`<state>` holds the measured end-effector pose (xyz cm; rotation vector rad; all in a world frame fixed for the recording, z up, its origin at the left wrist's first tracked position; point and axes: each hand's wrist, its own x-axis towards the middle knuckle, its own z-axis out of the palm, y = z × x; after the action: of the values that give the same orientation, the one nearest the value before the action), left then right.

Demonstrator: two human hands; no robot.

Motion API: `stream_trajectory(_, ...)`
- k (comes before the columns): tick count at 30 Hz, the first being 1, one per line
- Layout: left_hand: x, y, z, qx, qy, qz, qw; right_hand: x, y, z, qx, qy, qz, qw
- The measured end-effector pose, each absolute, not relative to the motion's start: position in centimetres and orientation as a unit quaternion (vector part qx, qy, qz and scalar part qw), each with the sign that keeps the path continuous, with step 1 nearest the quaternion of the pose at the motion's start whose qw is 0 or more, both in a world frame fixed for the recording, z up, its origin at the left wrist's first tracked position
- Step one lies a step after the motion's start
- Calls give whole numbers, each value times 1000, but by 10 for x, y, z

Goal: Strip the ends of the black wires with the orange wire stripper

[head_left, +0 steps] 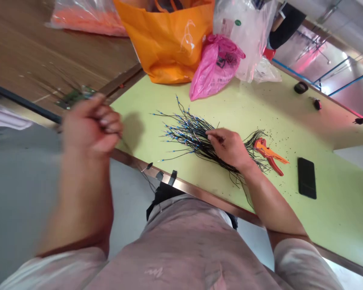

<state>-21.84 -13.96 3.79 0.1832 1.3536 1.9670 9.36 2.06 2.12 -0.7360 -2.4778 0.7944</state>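
Observation:
My left hand (pixel 93 125), blurred by motion, is raised off the table's left edge with its fingers curled closed. A thin dark wire (pixel 132 154) trails from it down past the table edge; its grip on the wire is partly hidden. Across the table lies a loose bundle of black wires (pixel 213 155), many tipped with blue ferrules and bare metal ends toward the left. My right hand (pixel 230 147) rests over the middle of this bundle, thumb and fingers pinched on black wire. Just right of the bundle lies a red and orange wire stripper (pixel 269 155).
An orange bag (pixel 169 44), a pink plastic bag (pixel 216 68) and a clear bag (pixel 242 40) stand at the back. A black phone (pixel 306 178) lies at right, a tape roll (pixel 301 87) farther back. Small dark scraps dot the green table (pixel 335 217). Black tape pieces (pixel 172 177) stick to its front edge.

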Motion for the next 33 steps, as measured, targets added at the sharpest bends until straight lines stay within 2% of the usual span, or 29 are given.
stream_trajectory(3, -186, -106, 26, -28, 489, 732, 474, 42, 41, 42, -281, -929, 154, 186)
stream_trajectory(7, -178, -87, 8, -58, 450, 745, 490, -38, 65, 33, -355, -932, 74, 15)
stream_trajectory(10, -186, -89, -2, -69, 407, 769, 488, -75, 69, 12, -349, -935, 61, -25)
stream_trajectory(15, -191, -95, -15, -63, 379, 796, 468, -88, 64, -9, -330, -940, 80, 38)
stream_trajectory(23, -182, -69, -17, 21, 454, 787, 417, -77, 64, -19, -271, -884, 321, 204)
stream_trajectory(26, -171, -52, -15, 107, 470, 772, 414, -73, 60, -17, -210, -893, 328, 227)
stream_trajectory(28, -170, -47, -12, 137, 494, 772, 375, -65, 63, -17, -180, -895, 331, 239)
stream_trajectory(33, -213, -67, 25, 60, 495, 828, 258, -26, 92, -38, -305, -801, 406, 317)
